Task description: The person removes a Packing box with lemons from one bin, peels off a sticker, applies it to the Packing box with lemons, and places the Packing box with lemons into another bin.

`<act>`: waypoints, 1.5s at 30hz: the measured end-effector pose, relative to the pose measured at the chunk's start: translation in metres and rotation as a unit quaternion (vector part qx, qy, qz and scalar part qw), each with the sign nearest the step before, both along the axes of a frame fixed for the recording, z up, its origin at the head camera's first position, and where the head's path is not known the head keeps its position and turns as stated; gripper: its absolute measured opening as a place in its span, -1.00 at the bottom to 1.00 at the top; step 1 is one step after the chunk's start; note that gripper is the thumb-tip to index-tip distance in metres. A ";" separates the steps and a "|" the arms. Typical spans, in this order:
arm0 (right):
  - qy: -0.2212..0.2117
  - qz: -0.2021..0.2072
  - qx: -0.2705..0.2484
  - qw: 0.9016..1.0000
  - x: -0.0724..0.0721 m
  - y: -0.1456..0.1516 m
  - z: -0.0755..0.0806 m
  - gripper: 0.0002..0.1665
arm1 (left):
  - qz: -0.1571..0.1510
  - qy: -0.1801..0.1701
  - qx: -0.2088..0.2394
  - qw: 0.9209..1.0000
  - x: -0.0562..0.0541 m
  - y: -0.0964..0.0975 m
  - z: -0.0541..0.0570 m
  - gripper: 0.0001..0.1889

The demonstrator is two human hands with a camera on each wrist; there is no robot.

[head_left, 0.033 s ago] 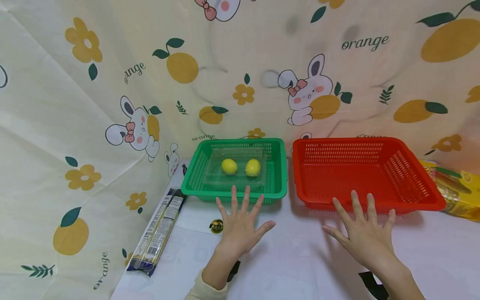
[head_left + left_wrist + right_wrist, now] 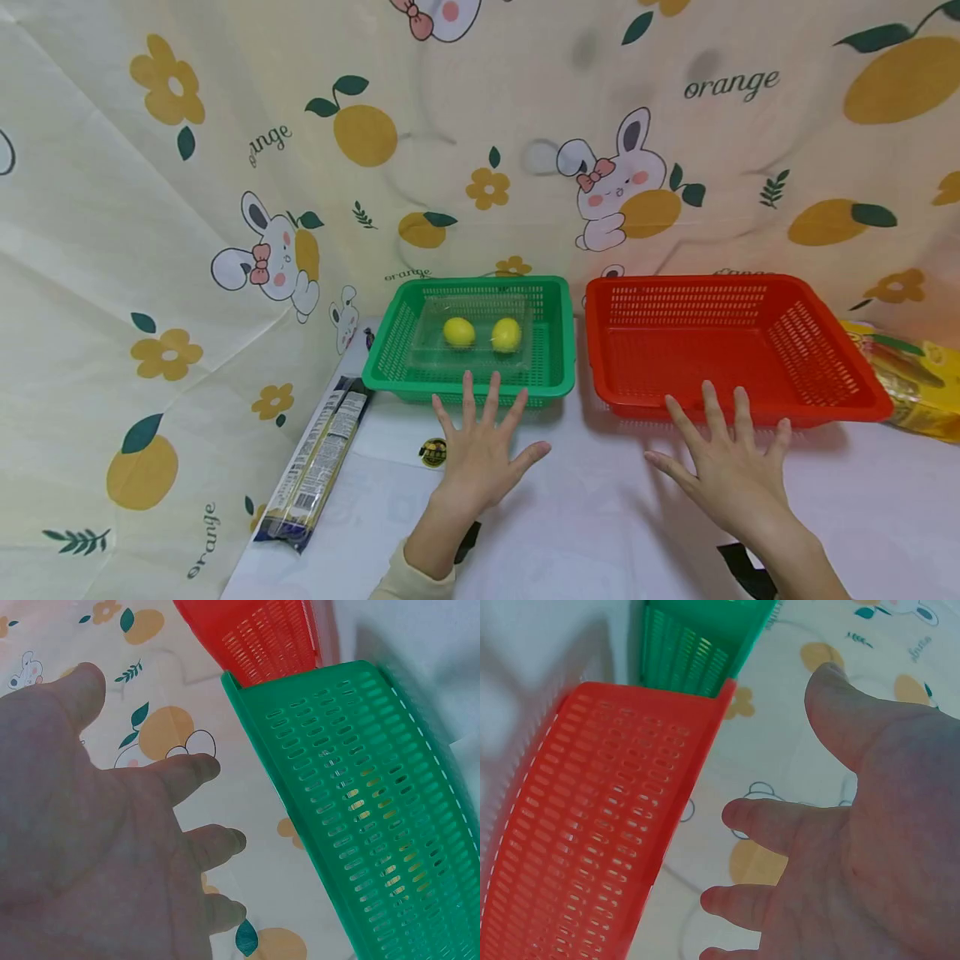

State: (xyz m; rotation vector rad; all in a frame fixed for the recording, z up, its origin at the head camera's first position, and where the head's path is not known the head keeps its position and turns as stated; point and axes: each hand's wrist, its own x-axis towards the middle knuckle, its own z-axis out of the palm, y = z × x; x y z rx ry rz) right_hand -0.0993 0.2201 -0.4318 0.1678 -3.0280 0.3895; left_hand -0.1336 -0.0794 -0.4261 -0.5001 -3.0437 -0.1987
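Note:
My left hand point(image 2: 480, 458) hovers with its fingers spread, just in front of the green basket point(image 2: 468, 387). Inside that basket lies a clear plastic tray point(image 2: 480, 358) with two yellow lemon-like fruits, one on the left point(image 2: 459, 332) and one on the right point(image 2: 506, 335). My right hand point(image 2: 735, 471), fingers also spread wide, is in front of the red basket point(image 2: 690, 350), whose inside shows only its red floor and slotted walls. Neither hand holds anything. Both wrist views show a bare palm beside a basket's slotted wall, the green one point(image 2: 337, 787) and the red one point(image 2: 592, 817).
A long narrow packet point(image 2: 315, 462) lies at the table's left edge. A yellow package point(image 2: 915, 383) sits right of the red basket, partly behind it. On the white table point(image 2: 585, 517) is a small round black-and-yellow sticker point(image 2: 432, 452). A printed cloth point(image 2: 480, 108) hangs behind.

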 end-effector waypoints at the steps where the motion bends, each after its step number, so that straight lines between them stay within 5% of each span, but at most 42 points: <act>1: 0.000 0.001 0.000 1.000 -0.001 0.000 0.000 0.07 | 0.001 -0.003 0.001 1.000 0.000 -0.001 0.000 -0.19; 8: 0.001 0.009 -0.012 1.000 -0.007 0.000 0.003 0.06 | 0.016 0.006 0.081 0.997 -0.005 -0.021 -0.005 -0.25; 11: 0.012 0.014 -0.025 1.000 -0.011 0.000 0.005 0.04 | 0.046 0.034 0.195 0.979 -0.012 -0.039 -0.010 -0.37; 13: 0.021 0.016 -0.029 0.999 -0.015 0.000 0.006 0.02 | 0.082 0.040 0.312 0.946 -0.019 -0.051 -0.014 -0.48; 17: 0.029 0.017 -0.037 0.999 -0.023 0.002 0.010 -0.02 | 0.176 0.037 0.499 0.848 -0.037 -0.074 -0.028 -0.61; 23: 0.021 0.012 -0.060 0.998 -0.035 0.001 0.015 0.00 | 0.247 0.037 0.603 0.758 -0.056 -0.091 -0.048 -0.52; 29: 0.017 0.021 -0.091 0.996 -0.046 -0.005 0.017 -0.02 | 0.266 0.102 0.714 0.640 -0.066 -0.086 -0.054 -0.54; 32: 0.022 0.025 -0.099 0.995 -0.049 -0.006 0.019 -0.03 | 0.271 0.121 0.744 0.599 -0.071 -0.081 -0.053 -0.48; 35: 0.024 0.023 -0.104 0.994 -0.050 -0.004 0.021 -0.04 | 0.276 0.125 0.752 0.585 -0.075 -0.075 -0.054 -0.39; 41: 0.028 0.024 -0.115 0.993 -0.056 -0.002 0.025 -0.06 | 0.286 0.133 0.738 0.596 -0.079 -0.067 -0.056 -0.31; 45: 0.033 0.030 -0.131 0.990 -0.064 -0.003 0.028 -0.08 | 0.284 0.137 0.740 0.594 -0.079 -0.066 -0.057 -0.27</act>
